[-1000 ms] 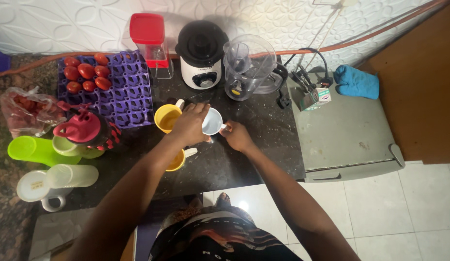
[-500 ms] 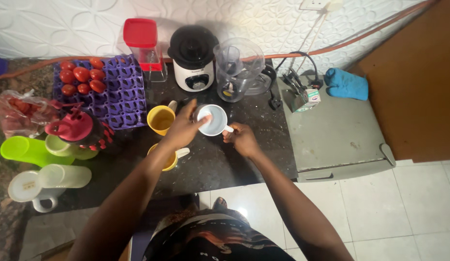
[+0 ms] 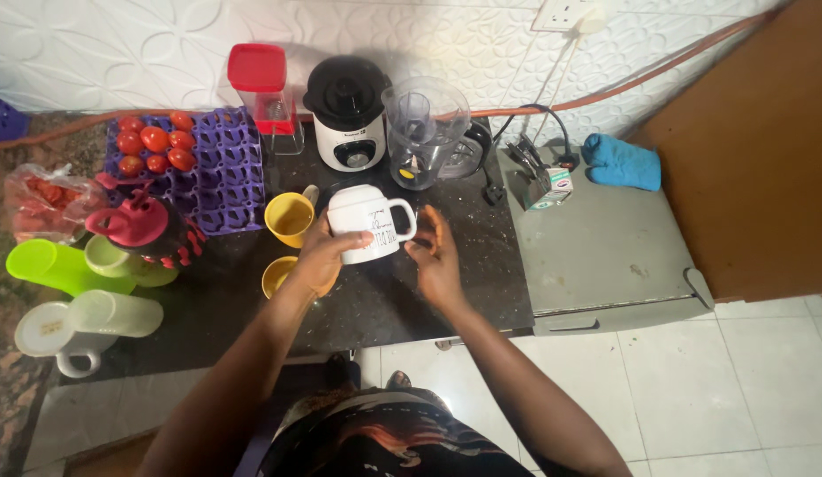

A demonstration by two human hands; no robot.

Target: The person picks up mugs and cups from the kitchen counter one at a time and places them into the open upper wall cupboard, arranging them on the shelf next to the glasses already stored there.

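Here I am gripping a white mug (image 3: 368, 223) in my left hand (image 3: 322, 258), fingers wrapping its side, holding it turned upside down above the dark counter (image 3: 384, 300). My right hand (image 3: 435, 254) is hovering open just beside the handle, holding nothing. Two yellow cups (image 3: 289, 218) are sitting just left of the mug. Behind it a blender base (image 3: 347, 113) and a clear jug (image 3: 421, 132) are standing against the wall. Farther left, red tomatoes (image 3: 150, 141) are lying in a purple tray (image 3: 223, 172), near a green cup (image 3: 57, 265).
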